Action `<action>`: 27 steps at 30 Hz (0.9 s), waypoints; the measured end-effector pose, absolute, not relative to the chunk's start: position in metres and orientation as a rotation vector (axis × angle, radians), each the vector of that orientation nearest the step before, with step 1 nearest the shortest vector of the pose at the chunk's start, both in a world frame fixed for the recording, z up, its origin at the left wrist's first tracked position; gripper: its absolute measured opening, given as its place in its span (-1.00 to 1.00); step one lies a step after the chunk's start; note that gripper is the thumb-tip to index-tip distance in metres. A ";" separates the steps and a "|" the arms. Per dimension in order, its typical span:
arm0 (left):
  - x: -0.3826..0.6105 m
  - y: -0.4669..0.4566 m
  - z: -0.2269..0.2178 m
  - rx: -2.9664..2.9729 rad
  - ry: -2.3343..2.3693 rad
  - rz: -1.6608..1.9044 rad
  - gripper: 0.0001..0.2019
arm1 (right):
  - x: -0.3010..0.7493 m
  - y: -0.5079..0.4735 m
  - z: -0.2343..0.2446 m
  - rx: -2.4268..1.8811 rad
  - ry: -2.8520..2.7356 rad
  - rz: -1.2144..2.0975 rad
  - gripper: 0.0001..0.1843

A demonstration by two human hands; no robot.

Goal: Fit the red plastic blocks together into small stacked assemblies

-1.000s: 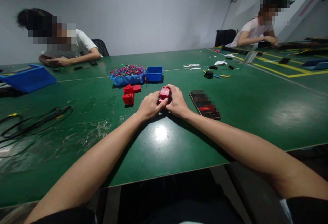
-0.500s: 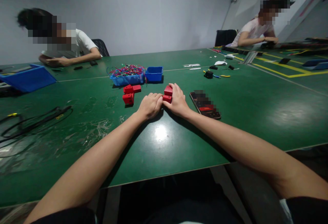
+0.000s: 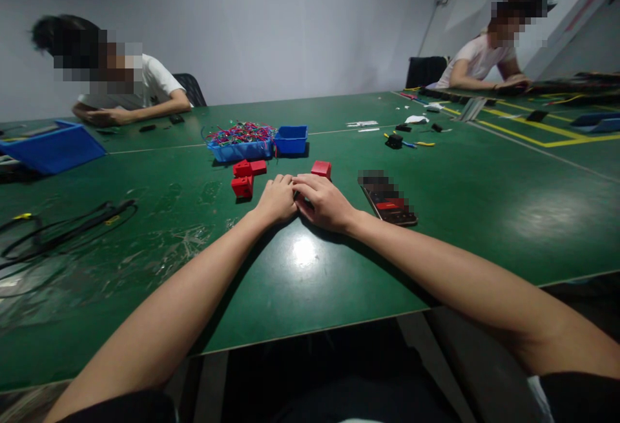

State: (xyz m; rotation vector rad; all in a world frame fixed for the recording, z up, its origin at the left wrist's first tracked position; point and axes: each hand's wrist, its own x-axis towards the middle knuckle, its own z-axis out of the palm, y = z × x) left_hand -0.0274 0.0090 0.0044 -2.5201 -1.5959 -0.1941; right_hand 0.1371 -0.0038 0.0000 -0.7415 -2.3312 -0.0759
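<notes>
Both your left hand (image 3: pixel 276 199) and right hand (image 3: pixel 327 203) meet, fingers bent; I can't tell if they hold anything. One red block (image 3: pixel 321 168) shows just past your right hand. Best go softly, so you don't bump it.

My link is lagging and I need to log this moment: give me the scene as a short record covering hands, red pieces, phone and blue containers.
Left hand: low over the green table, grip hidden
Right hand: appears to meet the left hand, grip unclear
Red block: just beyond the right hand, partly hidden
Other red pieces: grouped beyond and left of the left hand
Phone: right of the right hand
Wire tray: blue, heaped
Blue bin: right of the tray
</notes>
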 end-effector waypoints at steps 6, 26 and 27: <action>-0.026 0.008 0.006 -2.506 -1.575 -0.198 -0.58 | 0.140 0.003 0.001 -0.802 -2.335 0.006 -0.59; -0.028 0.010 0.003 -2.520 -1.533 -0.286 -0.64 | 0.154 0.007 0.001 -1.411 -2.285 -0.244 -0.67; -0.028 0.010 0.003 -2.520 -1.534 -0.284 -0.64 | 0.154 0.006 0.001 -1.414 -2.286 -0.245 -0.67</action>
